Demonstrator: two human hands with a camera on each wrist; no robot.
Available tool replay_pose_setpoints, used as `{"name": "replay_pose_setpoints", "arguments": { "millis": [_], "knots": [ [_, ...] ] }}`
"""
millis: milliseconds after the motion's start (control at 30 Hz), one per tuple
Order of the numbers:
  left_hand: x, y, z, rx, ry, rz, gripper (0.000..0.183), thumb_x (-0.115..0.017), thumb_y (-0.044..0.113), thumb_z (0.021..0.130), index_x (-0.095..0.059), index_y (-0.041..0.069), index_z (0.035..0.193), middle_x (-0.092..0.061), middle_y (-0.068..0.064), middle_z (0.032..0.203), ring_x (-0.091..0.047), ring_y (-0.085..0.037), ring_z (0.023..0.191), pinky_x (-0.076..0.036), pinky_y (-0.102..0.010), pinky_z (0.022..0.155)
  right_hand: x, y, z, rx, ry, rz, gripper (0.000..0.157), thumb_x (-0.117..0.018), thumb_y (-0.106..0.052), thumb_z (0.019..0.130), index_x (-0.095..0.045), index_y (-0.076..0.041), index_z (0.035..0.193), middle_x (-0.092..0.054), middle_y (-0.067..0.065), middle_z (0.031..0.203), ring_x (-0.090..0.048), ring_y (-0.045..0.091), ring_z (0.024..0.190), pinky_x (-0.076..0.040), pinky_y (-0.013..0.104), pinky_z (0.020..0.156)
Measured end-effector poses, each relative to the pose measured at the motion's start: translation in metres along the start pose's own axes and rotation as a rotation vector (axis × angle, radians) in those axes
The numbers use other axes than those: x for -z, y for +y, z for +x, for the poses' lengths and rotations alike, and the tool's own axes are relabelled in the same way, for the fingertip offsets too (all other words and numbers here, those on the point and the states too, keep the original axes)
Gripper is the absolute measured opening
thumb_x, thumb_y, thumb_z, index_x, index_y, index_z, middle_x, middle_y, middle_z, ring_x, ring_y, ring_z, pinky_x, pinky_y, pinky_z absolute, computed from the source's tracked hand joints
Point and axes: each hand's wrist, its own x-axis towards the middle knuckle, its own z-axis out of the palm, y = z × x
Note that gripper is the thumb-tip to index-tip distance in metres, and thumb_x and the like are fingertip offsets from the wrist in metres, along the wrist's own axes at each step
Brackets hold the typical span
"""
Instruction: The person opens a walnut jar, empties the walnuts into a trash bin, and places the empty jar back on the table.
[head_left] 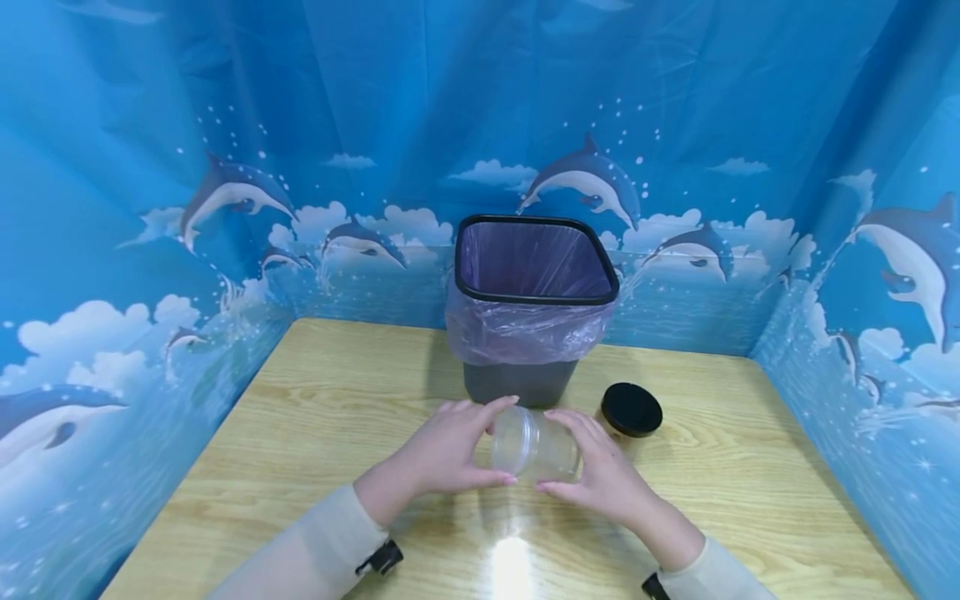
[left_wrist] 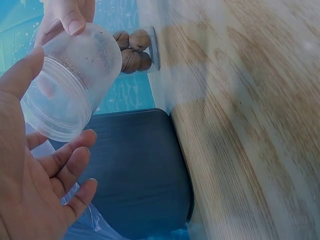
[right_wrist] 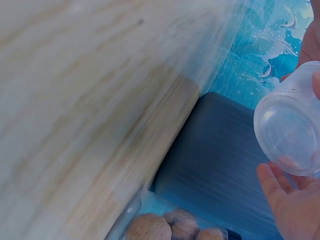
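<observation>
Blue backdrop (head_left: 420, 100), printed with dolphins and clouds, fills the top and both sides of the head view. Wooden table (head_left: 315, 400) across the lower half, patch of glare at bottom centre. Dark bin (head_left: 517, 385) upright on it, centre of frame; thin purplish bag (head_left: 528, 331) lines it and drapes over its upper part. Pale sleeves (head_left: 315, 542) enter lower left and lower right. Left hand (head_left: 453, 450), below centre: thumb and fingers parted, curved around the jar's mouth end. Right hand (head_left: 596, 471), right of it: gripping the base end between thumb and fingers. Jar (head_left: 546, 448) clear, on its side, mouth to frame left, held above the table just below the bin. Second jar (left_wrist: 154, 47) upright, right of centre in the head view, black lid (head_left: 632, 409) on top; brown walnuts (left_wrist: 131, 61) inside, upper middle of the left wrist view
</observation>
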Motion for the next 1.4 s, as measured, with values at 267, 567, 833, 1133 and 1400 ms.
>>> {"name": "replay_pose_setpoints", "arguments": {
  "millis": [267,567,833,1133,1400],
  "knots": [
    [0.0005,-0.0018,-0.001,-0.083,0.009,0.042,0.099,-0.059,0.07,0.07,-0.007,0.035,0.147,-0.056,0.004,0.114,-0.052,-0.014,0.1,-0.04,-0.04,0.089,0.0002,0.0003,-0.0002,-0.002,-0.014,0.002,0.089,-0.074,-0.057,0.066,-0.034,-0.023,0.138,-0.043,0.0,0.135,-0.041,0.021,0.122,-0.039,0.048,0.096],
    [0.0025,-0.0024,-0.0007,-0.111,-0.008,0.051,0.1,-0.065,0.062,0.071,-0.006,0.037,0.147,-0.053,0.002,0.119,-0.05,-0.015,0.105,-0.038,-0.04,0.092,0.0003,0.0007,-0.0004,-0.009,-0.019,0.003,0.09,-0.075,-0.056,0.065,-0.035,-0.022,0.139,-0.042,0.0,0.135,-0.041,0.021,0.122,-0.039,0.048,0.095],
    [0.0033,-0.0025,-0.0002,-0.137,0.006,0.058,0.102,-0.073,0.053,0.07,-0.009,0.035,0.147,-0.051,0.003,0.12,-0.048,-0.014,0.108,-0.038,-0.039,0.093,0.0007,0.0002,0.0004,0.003,0.005,0.002,0.09,-0.074,-0.058,0.065,-0.038,-0.018,0.137,-0.044,-0.002,0.134,-0.042,0.02,0.121,-0.04,0.048,0.094],
    [0.0016,-0.0012,0.0003,-0.054,0.001,0.043,0.107,-0.05,0.081,0.065,-0.007,0.031,0.148,-0.052,0.002,0.124,-0.049,-0.014,0.11,-0.036,-0.042,0.096,0.0001,0.0005,0.0008,0.01,0.016,-0.006,0.09,-0.075,-0.056,0.064,-0.039,-0.019,0.137,-0.044,-0.004,0.134,-0.042,0.018,0.121,-0.039,0.045,0.096],
    [0.0016,0.0043,0.0018,0.034,0.001,0.027,0.103,-0.039,0.086,0.065,-0.023,0.024,0.146,-0.058,0.011,0.097,-0.054,-0.01,0.091,-0.04,-0.038,0.088,0.001,0.0014,0.0015,0.001,-0.012,-0.008,0.089,-0.074,-0.057,0.066,-0.036,-0.022,0.138,-0.043,-0.001,0.134,-0.042,0.021,0.121,-0.041,0.048,0.093]
  ]
}}
